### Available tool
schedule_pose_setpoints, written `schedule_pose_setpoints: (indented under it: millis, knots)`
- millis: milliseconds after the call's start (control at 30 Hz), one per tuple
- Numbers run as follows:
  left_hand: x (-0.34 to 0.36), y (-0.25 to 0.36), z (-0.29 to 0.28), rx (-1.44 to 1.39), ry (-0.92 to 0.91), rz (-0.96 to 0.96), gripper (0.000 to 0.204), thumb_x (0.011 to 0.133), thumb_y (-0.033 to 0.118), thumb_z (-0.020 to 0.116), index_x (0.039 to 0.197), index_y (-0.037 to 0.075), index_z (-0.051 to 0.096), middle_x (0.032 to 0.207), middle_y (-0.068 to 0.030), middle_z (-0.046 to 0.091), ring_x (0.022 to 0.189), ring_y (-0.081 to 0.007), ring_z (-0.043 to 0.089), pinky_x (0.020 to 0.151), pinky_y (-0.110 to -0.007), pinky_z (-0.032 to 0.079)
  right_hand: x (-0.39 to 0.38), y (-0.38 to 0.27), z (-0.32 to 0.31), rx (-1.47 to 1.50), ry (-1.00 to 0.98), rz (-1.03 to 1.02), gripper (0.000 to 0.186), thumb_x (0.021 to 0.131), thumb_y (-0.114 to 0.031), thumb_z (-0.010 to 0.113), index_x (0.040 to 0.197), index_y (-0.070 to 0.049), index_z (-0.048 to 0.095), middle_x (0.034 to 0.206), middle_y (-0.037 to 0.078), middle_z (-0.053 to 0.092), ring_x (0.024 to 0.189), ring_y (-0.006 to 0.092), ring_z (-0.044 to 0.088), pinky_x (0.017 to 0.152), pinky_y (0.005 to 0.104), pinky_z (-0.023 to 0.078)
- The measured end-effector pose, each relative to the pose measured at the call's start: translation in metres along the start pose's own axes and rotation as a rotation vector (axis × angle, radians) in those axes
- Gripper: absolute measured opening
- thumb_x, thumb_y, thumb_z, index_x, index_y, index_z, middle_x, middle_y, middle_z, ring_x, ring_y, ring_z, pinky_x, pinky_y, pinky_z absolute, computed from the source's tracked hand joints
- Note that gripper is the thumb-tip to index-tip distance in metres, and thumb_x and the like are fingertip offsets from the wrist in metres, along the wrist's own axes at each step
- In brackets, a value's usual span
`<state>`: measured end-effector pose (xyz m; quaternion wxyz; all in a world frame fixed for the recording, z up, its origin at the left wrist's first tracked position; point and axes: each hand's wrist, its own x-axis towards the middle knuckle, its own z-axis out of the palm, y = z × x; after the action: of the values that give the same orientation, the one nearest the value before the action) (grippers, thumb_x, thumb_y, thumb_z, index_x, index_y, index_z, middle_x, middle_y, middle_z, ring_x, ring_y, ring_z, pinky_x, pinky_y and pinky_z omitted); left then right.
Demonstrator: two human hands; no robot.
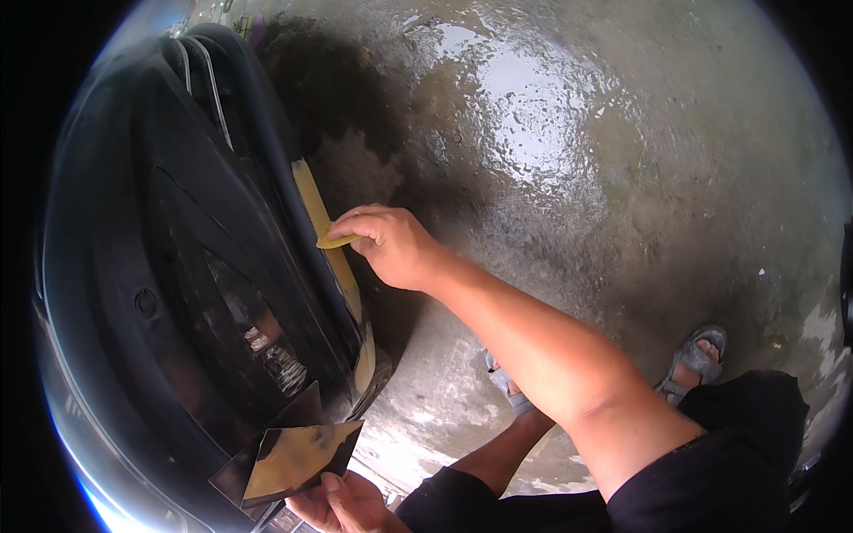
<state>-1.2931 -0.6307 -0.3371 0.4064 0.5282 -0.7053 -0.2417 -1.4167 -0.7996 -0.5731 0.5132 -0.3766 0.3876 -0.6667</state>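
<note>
My right hand is closed on a small flat yellow spreader, its tip against a yellowish strip along the right edge of a dark car bumper; the strip looks like filler or putty. At the bottom, my left hand grips a dark flat board smeared with yellow-tan paste. A second dark sheet or panel shows behind that board, over the bumper's lower end.
Wet concrete floor spreads to the right of the bumper, with bright reflections. My sandaled feet stand on it at the lower right. Pale tubes or cords lie along the bumper's far end.
</note>
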Motion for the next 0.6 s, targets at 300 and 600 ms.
schedule_pose_setpoints:
  millis: [300,600]
  knots:
    - [0.001,0.011,0.006,-0.03,0.0,-0.001,0.051,0.089,-0.008,0.046,0.139,0.004,0.043,0.139,-0.0203,0.047,0.125,-0.0303,0.05,0.104,-0.046,0.044,-0.05,-0.008,0.015,0.027,-0.005,0.082,0.03,0.079,0.01,0.061,0.105,-0.004,0.068,0.108,0.011,0.068,0.103,0.0302,0.063,0.085,0.0369,0.053]
    - [0.002,0.012,0.004,-0.064,0.04,0.007,0.049,0.088,-0.01,0.046,0.136,-0.001,0.044,0.137,-0.0216,0.048,0.123,-0.0297,0.051,0.105,-0.044,0.044,-0.089,-0.012,0.028,0.085,-0.008,0.181,0.031,0.08,0.008,0.062,0.107,-0.007,0.068,0.111,0.01,0.067,0.105,0.0289,0.062,0.086,0.0368,0.053]
